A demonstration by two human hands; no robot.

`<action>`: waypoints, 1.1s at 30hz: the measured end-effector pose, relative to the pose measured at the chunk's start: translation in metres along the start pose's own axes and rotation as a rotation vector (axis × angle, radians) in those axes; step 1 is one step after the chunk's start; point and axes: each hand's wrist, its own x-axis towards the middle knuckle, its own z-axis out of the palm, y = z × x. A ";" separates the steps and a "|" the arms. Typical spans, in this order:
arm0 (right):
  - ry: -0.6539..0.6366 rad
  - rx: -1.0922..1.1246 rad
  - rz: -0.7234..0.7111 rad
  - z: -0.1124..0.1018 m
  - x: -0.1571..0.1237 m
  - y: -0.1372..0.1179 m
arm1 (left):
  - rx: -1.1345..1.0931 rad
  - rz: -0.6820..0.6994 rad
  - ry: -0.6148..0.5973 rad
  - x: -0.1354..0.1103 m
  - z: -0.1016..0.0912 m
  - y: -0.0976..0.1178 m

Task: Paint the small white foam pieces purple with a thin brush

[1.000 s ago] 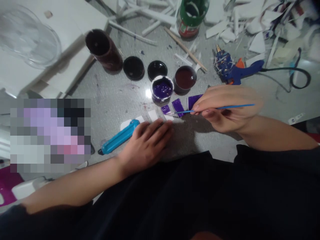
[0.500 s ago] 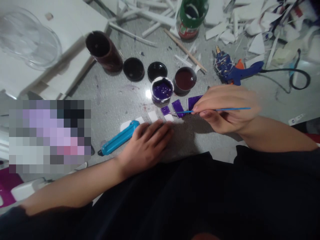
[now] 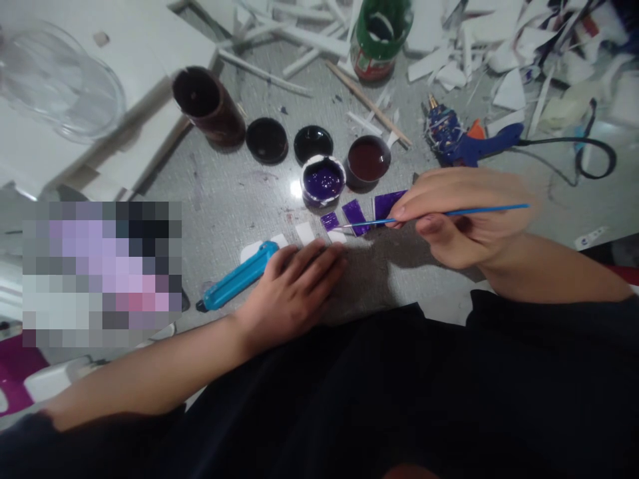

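Observation:
My right hand (image 3: 464, 216) pinches a thin blue paintbrush (image 3: 492, 209), its tip pointing left beside a small purple-painted piece (image 3: 330, 221). Two larger purple pieces lie to the right: a narrow one (image 3: 355, 217) and a wider one (image 3: 388, 201) partly behind my fingers. My left hand (image 3: 299, 283) rests flat on the table with its fingers stretched out, at the edge of several white pieces (image 3: 305, 232). Left of it, near the thumb, lies a blue utility knife (image 3: 239, 278). An open pot of purple paint (image 3: 323, 179) stands just beyond the painted pieces.
Behind the paint pot are a dark red pot (image 3: 368, 159), two black lids (image 3: 267, 140) and a brown jar (image 3: 207, 106). A glue gun (image 3: 469, 141) with its cord, a wooden stick (image 3: 372, 105), a green jar (image 3: 382, 40) and white scraps (image 3: 509, 90) lie farther back.
My right hand has shifted slightly right, and the brush handle now slants upward more to the right. My left hand stays in place.

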 end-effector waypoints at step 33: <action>-0.037 -0.098 -0.057 -0.007 0.002 0.002 | -0.013 -0.009 0.013 -0.001 0.003 0.000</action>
